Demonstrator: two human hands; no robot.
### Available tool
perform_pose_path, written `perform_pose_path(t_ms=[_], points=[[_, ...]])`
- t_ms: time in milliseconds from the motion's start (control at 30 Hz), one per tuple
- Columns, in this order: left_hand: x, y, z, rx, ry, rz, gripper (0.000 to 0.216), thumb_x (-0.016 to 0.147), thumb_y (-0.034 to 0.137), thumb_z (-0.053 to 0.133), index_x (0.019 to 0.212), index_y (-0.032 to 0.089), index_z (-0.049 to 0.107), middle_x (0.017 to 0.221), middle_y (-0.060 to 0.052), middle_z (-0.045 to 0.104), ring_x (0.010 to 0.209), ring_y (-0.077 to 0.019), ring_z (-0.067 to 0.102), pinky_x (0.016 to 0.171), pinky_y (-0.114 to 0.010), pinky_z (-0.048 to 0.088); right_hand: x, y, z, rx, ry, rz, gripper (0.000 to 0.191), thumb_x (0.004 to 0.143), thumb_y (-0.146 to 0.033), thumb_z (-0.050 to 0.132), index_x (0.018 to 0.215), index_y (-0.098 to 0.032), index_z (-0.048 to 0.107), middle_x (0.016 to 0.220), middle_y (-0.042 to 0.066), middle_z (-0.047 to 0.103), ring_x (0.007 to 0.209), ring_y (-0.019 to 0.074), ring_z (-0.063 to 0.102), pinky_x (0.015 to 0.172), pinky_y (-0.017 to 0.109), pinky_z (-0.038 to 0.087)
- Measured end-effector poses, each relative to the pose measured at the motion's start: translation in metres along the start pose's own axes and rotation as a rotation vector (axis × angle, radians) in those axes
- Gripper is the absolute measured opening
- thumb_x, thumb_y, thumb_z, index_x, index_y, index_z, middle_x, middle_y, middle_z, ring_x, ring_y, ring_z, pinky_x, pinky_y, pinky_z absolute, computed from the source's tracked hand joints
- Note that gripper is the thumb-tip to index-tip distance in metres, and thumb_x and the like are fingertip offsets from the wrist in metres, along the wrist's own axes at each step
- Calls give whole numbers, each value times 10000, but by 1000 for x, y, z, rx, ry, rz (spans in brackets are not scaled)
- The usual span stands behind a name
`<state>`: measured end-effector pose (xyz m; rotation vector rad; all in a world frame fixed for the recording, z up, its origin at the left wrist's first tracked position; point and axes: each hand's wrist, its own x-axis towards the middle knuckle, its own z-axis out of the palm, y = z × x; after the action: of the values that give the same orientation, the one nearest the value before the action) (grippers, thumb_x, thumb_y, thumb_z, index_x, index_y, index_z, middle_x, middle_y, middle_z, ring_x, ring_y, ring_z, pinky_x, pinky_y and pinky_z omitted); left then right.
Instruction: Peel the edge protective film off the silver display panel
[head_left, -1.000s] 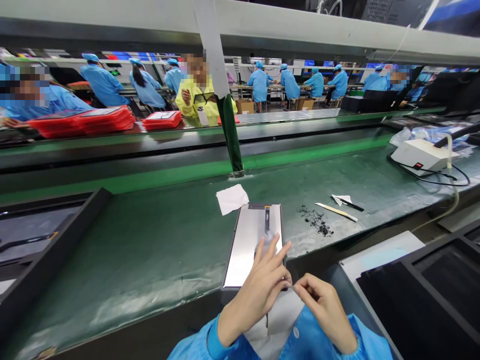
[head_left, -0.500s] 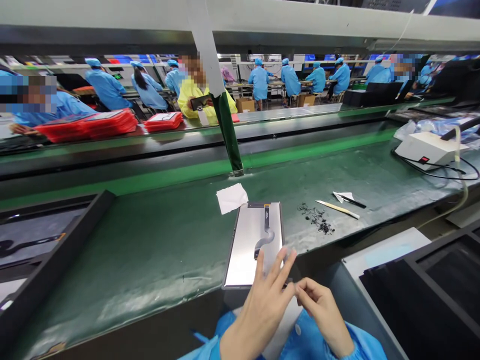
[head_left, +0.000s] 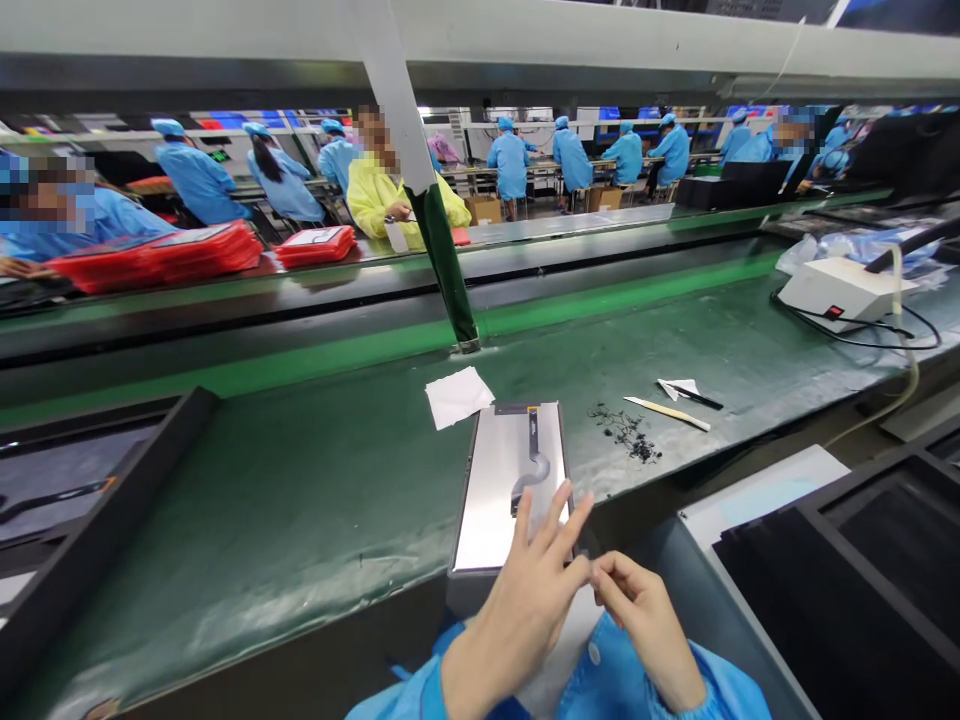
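A tablet-sized LCD panel (head_left: pixel 487 500) lies at the table's front edge, silvery backing up, with a dark curved flex cable (head_left: pixel 534 440) on it. My left hand (head_left: pixel 517 605) is over its lower right corner, three fingers spread; the index finger is bent toward the thumb, which is mostly hidden. At those fingertips my right hand (head_left: pixel 641 610) is pinched closed. Anything between the fingertips is too small to make out. Right of the panel are small black scraps (head_left: pixel 630 435), a pale pointed stick (head_left: pixel 667 412) and a black tool (head_left: pixel 699 397) on a white scrap.
A white sheet (head_left: pixel 457 397) touches the panel's far end. Black trays stand at left (head_left: pixel 150 480) and right (head_left: pixel 840 530). A white box with cables (head_left: pixel 844 295) sits far right. A green post (head_left: pixel 446 265) rises behind the panel. Co-workers sit beyond, near red stacks (head_left: pixel 172 255).
The camera view has shifted slightly, moving the table items left in the picture. Both hands keep nearly the same pose. The person in yellow across the table has lowered the dark item.
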<state>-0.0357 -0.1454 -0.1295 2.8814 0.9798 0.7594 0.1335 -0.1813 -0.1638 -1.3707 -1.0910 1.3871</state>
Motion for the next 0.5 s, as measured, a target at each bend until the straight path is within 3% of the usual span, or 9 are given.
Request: perform_pose_path(t_ms=[100, 233, 367, 500], points=[[19, -5, -2, -70, -76, -36, 170, 895, 21, 494, 858, 167, 574, 1567, -169, 391, 1518, -371, 142, 1157, -715, 192, -3, 0, -4, -127, -3, -97, 508, 832, -677, 609, 678, -193, 602, 637, -14, 507, 607, 151, 433, 572, 272, 346], [29, -18, -1, -187, -124, -196, 123, 904, 89, 557, 822, 178, 579, 1502, -147, 494, 1497, -373, 232, 1137, -705, 262, -4, 1, -9, -174, -40, -107, 454, 818, -648, 648, 752, -198, 633, 680, -9, 552, 637, 166, 479, 603, 276, 381], [16, -21, 1, -193, -57, -239, 148, 941, 96, 499, 840, 180, 568, 1511, -156, 478, 1500, -372, 213, 1121, -717, 270, -3, -1, -9, -88, -93, -42, 492, 846, -666, 604, 702, -195, 619, 580, -33, 497, 528, 130, 419, 534, 267, 338], [-6, -19, -5, -169, -30, -205, 122, 1000, 147, 473, 1047, 162, 584, 1507, -176, 478, 1511, -345, 179, 1147, -689, 257, -3, -4, -11, -4, -133, 53, 536, 804, -715, 622, 729, -185, 647, 573, -49, 458, 473, 97, 348, 462, 249, 261]])
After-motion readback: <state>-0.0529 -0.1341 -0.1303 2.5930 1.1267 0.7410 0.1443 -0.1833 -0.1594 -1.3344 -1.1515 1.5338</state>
